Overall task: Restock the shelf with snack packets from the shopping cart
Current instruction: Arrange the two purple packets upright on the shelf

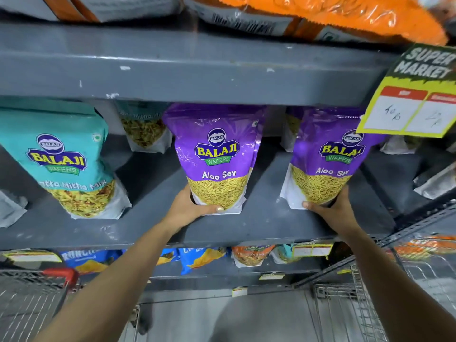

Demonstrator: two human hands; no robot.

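Two purple Balaji Aloo Sev packets stand upright on the grey middle shelf (259, 223). My left hand (190, 208) grips the bottom of the left purple packet (217, 154), thumb across its front lower edge. My right hand (330, 208) holds the bottom of the right purple packet (325, 159) in the same way. Both packets rest on the shelf board. A wire shopping cart (29, 299) with a red handle sits at the lower left; its contents are not visible.
A teal Balaji mix packet (66, 159) stands left, with another (145, 129) behind it. Orange packets (345, 16) lie on the shelf above. A yellow price sign (414, 99) hangs at upper right. Blue and orange packets (202, 257) fill the lower shelf. Another wire basket (370, 304) stands right.
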